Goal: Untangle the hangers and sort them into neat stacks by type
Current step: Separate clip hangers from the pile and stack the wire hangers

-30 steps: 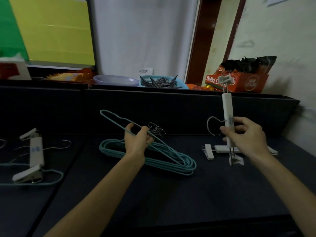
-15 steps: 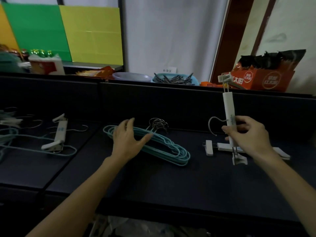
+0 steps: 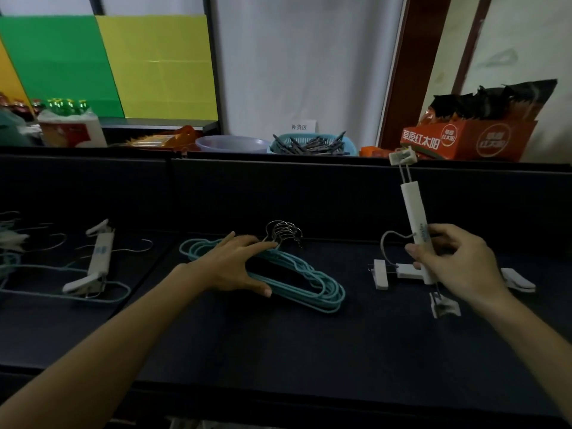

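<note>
Left hand lies flat with fingers straight on the stack of teal hangers mid-counter. Right of that stack, the right hand grips a white clip hanger upright, above another white clip hanger lying flat.

The scene is dim and low in contrast. The dark surface swallows detail and shows almost no cast shadows. The white curtain behind it is the brightest area, evenly lit without glare. Straight lines bow near the frame edges from the wide lens. The bottles far left of the curtain look soft and smeared.
</note>
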A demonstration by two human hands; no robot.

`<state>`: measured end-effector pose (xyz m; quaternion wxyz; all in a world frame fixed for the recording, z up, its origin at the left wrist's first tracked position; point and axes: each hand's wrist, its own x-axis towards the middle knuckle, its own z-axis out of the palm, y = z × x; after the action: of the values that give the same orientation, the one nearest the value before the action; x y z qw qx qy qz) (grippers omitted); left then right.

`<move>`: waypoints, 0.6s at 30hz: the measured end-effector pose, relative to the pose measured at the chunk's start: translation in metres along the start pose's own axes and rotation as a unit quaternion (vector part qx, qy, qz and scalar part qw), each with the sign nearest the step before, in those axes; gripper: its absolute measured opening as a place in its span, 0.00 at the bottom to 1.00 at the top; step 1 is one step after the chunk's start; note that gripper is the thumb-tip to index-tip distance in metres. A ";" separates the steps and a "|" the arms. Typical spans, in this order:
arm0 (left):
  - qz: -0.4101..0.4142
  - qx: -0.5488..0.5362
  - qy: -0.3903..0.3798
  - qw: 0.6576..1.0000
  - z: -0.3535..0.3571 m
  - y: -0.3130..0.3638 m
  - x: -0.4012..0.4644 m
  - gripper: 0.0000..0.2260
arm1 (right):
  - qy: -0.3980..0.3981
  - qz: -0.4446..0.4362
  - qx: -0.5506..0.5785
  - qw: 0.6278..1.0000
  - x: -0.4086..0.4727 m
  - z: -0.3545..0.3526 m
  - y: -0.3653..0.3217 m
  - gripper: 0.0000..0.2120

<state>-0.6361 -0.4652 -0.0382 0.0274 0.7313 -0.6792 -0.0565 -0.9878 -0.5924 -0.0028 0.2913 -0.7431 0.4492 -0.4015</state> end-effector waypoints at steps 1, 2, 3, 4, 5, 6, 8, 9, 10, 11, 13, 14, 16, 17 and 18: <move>0.009 0.003 0.008 1.000 0.001 -0.002 0.003 0.48 | 0.002 0.002 -0.007 1.000 0.001 0.001 0.001 0.18; 0.016 0.008 0.016 1.000 0.002 -0.003 0.005 0.47 | 0.004 0.003 -0.015 1.000 0.002 0.002 0.002 0.17; 0.017 0.012 0.021 1.000 0.003 -0.004 0.007 0.47 | 0.007 0.004 -0.026 1.000 0.003 0.003 0.003 0.17; 0.016 0.016 0.025 0.999 0.003 -0.004 0.009 0.47 | 0.008 0.005 -0.037 0.999 0.004 0.005 0.003 0.18; 0.014 0.020 0.025 0.999 0.004 -0.004 0.011 0.48 | 0.009 0.006 -0.049 0.999 0.005 0.006 0.002 0.18; 0.013 0.023 0.025 0.999 0.004 -0.003 0.012 0.49 | 0.011 0.006 -0.057 0.998 0.006 0.008 0.002 0.18; 0.016 0.037 0.022 0.999 0.003 0.000 0.014 0.50 | 0.012 0.010 -0.067 0.998 0.008 0.011 -0.001 0.19; 0.018 0.051 0.028 0.998 0.001 0.001 0.015 0.50 | 0.015 0.012 -0.072 0.997 0.009 0.012 -0.002 0.20; 0.016 0.062 0.042 0.997 -0.002 0.002 0.017 0.50 | 0.020 0.017 -0.075 0.997 0.009 0.013 -0.003 0.23; 0.010 0.064 0.065 0.996 -0.006 0.003 0.019 0.49 | 0.027 0.020 -0.077 0.996 0.010 0.013 -0.005 0.27; 0.007 0.054 0.112 0.992 -0.014 0.005 0.026 0.46 | 0.031 0.023 -0.085 0.996 0.011 0.010 -0.007 0.32; 0.013 0.050 0.131 0.990 -0.017 0.008 0.031 0.45 | 0.031 0.029 -0.086 0.995 0.011 0.007 -0.007 0.31; 0.029 0.041 0.151 0.987 -0.020 0.017 0.042 0.45 | 0.037 0.056 -0.078 0.995 0.015 0.000 -0.005 0.23; 0.039 0.034 0.156 0.986 -0.021 0.022 0.048 0.45 | 0.048 0.080 -0.071 0.993 0.016 -0.004 -0.003 0.18; 0.051 0.030 0.160 0.985 -0.022 0.028 0.054 0.44 | 0.064 0.105 -0.058 0.991 0.017 -0.008 -0.001 0.15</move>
<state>-0.6576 -0.5221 -0.0155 0.1164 0.6957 -0.7040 0.0833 -0.9898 -0.6077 0.0073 0.2591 -0.6803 0.5651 -0.3882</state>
